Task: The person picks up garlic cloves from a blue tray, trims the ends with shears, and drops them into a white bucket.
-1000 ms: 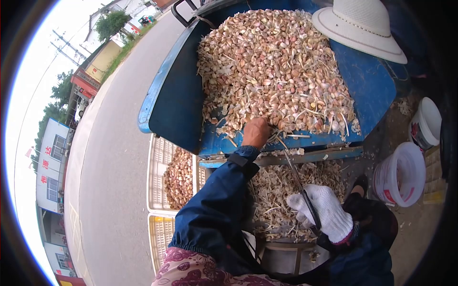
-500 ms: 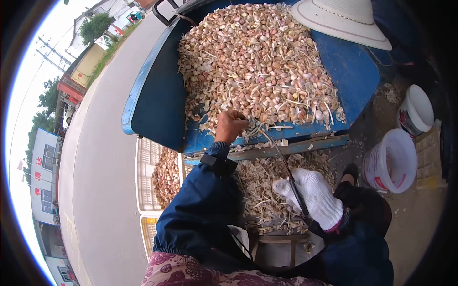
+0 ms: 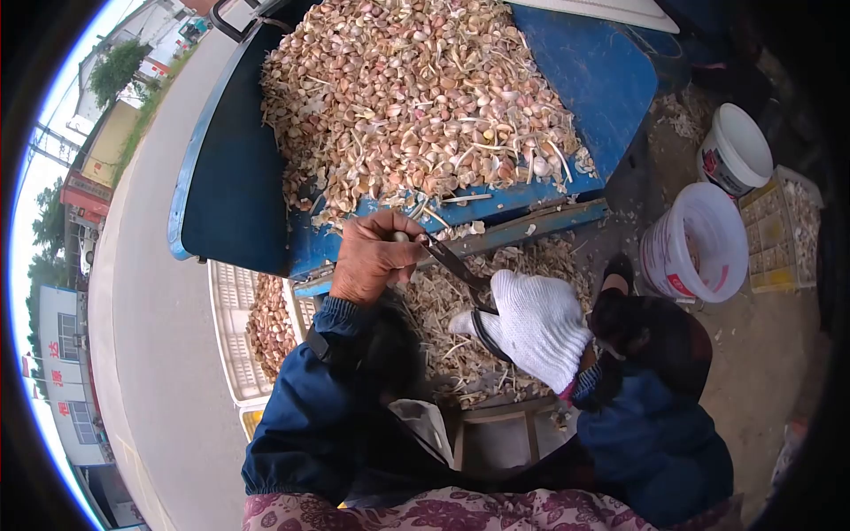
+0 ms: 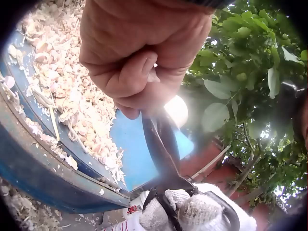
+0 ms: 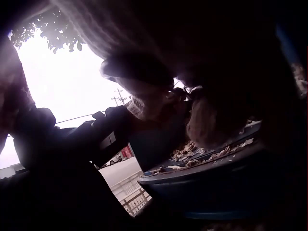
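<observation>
My bare left hand (image 3: 367,258) pinches a garlic clove (image 3: 401,236) between thumb and fingers, just in front of the blue trough. Only a pale bit of that clove shows between the fingers in the left wrist view. My right hand (image 3: 538,326), in a white knitted glove, grips dark metal scissors (image 3: 456,264) by the handles. Their blades (image 4: 161,144) point up at the left fingertips and overlap them in the left wrist view. Gloved fingers (image 4: 199,212) pass through the handle loops. The right wrist view is dark, with the gloved hand mostly in shadow.
A large heap of garlic cloves (image 3: 416,97) fills the blue trough (image 3: 226,168). Trimmed stalks and husks (image 3: 434,332) lie below its front edge. A white crate (image 3: 232,329) with cloves stands left. At right are a translucent bucket (image 3: 653,258) and a white bucket (image 3: 744,146).
My left hand has come back from the front of the heap toward my body, with a clove in its fingers. My right hand has risen, bringing the scissors up to the left fingertips.
</observation>
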{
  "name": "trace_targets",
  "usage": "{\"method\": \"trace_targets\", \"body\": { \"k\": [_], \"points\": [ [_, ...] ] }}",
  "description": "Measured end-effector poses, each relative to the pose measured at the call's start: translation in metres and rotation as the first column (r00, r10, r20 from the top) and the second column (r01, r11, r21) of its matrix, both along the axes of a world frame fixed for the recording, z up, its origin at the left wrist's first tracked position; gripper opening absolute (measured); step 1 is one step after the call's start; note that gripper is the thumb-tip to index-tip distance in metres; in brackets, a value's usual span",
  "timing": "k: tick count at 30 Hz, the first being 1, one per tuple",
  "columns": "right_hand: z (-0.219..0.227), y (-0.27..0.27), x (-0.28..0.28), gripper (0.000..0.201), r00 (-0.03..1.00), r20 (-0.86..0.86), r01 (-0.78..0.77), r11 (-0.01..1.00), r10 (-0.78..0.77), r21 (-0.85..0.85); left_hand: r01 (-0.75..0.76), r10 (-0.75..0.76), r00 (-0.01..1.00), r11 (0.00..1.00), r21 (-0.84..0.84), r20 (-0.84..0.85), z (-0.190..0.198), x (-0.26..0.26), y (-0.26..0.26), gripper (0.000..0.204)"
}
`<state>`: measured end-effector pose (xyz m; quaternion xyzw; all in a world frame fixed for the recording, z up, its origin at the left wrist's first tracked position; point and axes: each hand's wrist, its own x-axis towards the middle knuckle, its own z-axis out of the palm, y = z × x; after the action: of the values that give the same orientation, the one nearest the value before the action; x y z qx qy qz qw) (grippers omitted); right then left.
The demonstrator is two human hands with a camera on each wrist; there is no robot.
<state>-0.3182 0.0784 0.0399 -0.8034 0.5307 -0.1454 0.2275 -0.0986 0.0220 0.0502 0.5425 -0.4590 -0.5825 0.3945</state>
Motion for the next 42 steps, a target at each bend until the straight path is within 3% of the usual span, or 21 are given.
{"method": "trace_targets", "body": {
  "k": [9, 12, 15, 16, 17, 19, 21, 23, 25, 26, 27, 28, 29, 30, 31, 33, 34, 37, 38, 40, 42],
  "points": [
    [-0.004, 0.007, -0.002, 0.059, 0.996, 0.07, -0.05, 0.994, 0.057, -0.096, 0.036, -0.036, 0.999, 0.999, 0.019, -0.015, -0.002, 0.005, 0.003, 0.016],
    [-0.01, 0.013, -0.002, 0.059, 0.992, 0.115, -0.05, 0.996, 0.058, -0.075, 0.011, -0.006, 0.997, 0.998, 0.067, -0.08, -0.007, 0.005, 0.009, 0.017],
    [-0.012, 0.018, 0.003, 0.053, 0.982, 0.173, -0.091, 0.992, 0.076, 0.084, 0.012, 0.012, 0.984, 0.991, 0.134, -0.177, -0.02, 0.011, 0.017, 0.018],
    [-0.002, 0.02, 0.005, 0.048, 0.879, 0.415, -0.067, 0.801, -0.235, 0.595, 0.024, 0.01, 0.982, 0.985, 0.174, -0.189, -0.019, 0.011, 0.021, 0.018],
    [0.004, 0.022, 0.006, 0.044, 0.693, 0.406, -0.213, 0.368, -0.597, 0.905, 0.019, 0.014, 0.983, 0.984, 0.176, -0.186, -0.02, 0.009, 0.027, 0.018],
    [-0.005, 0.019, 0.001, 0.042, 0.477, 0.446, -0.342, 0.307, -0.758, 0.888, 0.159, -0.114, 0.973, 0.962, 0.221, -0.201, -0.023, 0.002, 0.038, 0.019],
    [-0.006, 0.012, -0.005, 0.043, 0.351, 0.401, -0.328, 0.29, -0.846, 0.899, 0.158, -0.114, 0.978, 0.952, 0.262, -0.174, -0.037, 0.008, 0.036, 0.017],
    [-0.003, 0.009, -0.007, 0.045, 0.369, 0.428, -0.314, 0.322, -0.825, 0.893, -0.09, 0.123, 0.973, 0.982, 0.169, -0.197, -0.053, 0.031, 0.012, 0.014],
    [-0.016, 0.011, -0.005, 0.044, 0.367, 0.404, -0.441, 0.226, -0.838, 0.869, -0.293, 0.295, 0.955, 0.954, 0.055, -0.024, -0.047, 0.049, -0.019, 0.007],
    [-0.016, 0.013, -0.004, 0.044, 0.461, 0.411, -0.397, 0.232, -0.786, 0.888, -0.336, 0.336, 0.942, 0.942, -0.025, 0.016, -0.052, 0.06, -0.036, 0.004],
    [-0.025, 0.011, -0.001, 0.049, 0.541, 0.342, -0.371, 0.146, -0.769, 0.917, -0.37, 0.377, 0.925, 0.923, -0.105, 0.052, -0.06, 0.069, -0.052, 0.003],
    [-0.034, 0.011, 0.0, 0.042, 0.602, 0.375, -0.373, 0.166, -0.705, 0.913, -0.365, 0.372, 0.927, 0.925, -0.105, 0.055, -0.066, 0.072, -0.064, 0.003],
    [-0.036, 0.012, 0.0, 0.035, 0.659, 0.402, -0.375, 0.186, -0.636, 0.908, -0.341, 0.399, 0.862, 0.913, -0.223, 0.313, -0.073, 0.074, -0.074, 0.006],
    [-0.034, 0.014, 0.0, 0.037, 0.658, 0.383, -0.353, 0.183, -0.649, 0.917, -0.286, 0.428, 0.725, 0.9, -0.33, 0.54, -0.081, 0.076, -0.084, 0.01],
    [-0.027, 0.015, -0.001, 0.037, 0.658, 0.378, -0.349, 0.181, -0.651, 0.92, -0.286, 0.425, 0.728, 0.901, -0.326, 0.537, -0.094, 0.08, -0.093, 0.01],
    [-0.018, 0.017, -0.004, 0.057, 0.74, 0.491, -0.231, 0.512, -0.46, 0.828, -0.052, 0.444, 0.54, 0.865, -0.498, 0.715, -0.117, 0.086, -0.106, 0.019],
    [-0.02, 0.015, -0.004, 0.058, 0.735, 0.51, -0.238, 0.534, -0.447, 0.811, 0.005, 0.409, 0.487, 0.883, -0.47, 0.772, -0.116, 0.083, -0.108, 0.02],
    [-0.016, 0.015, -0.008, 0.06, 0.729, 0.497, -0.205, 0.543, -0.47, 0.814, 0.12, 0.417, 0.462, 0.845, -0.521, 0.783, -0.115, 0.073, -0.11, 0.019],
    [-0.014, 0.014, -0.01, 0.06, 0.727, 0.495, -0.203, 0.539, -0.476, 0.817, 0.114, 0.402, 0.518, 0.842, -0.527, 0.755, -0.114, 0.072, -0.111, 0.017],
    [-0.012, 0.012, -0.013, 0.04, 0.725, 0.466, -0.229, 0.46, -0.507, 0.858, 0.113, 0.382, 0.538, 0.85, -0.514, 0.751, -0.116, 0.076, -0.111, 0.015],
    [-0.018, 0.011, -0.012, 0.044, 0.76, 0.452, -0.178, 0.518, -0.467, 0.836, 0.113, 0.364, 0.558, 0.857, -0.503, 0.746, -0.11, 0.076, -0.108, 0.014]
  ]
}}
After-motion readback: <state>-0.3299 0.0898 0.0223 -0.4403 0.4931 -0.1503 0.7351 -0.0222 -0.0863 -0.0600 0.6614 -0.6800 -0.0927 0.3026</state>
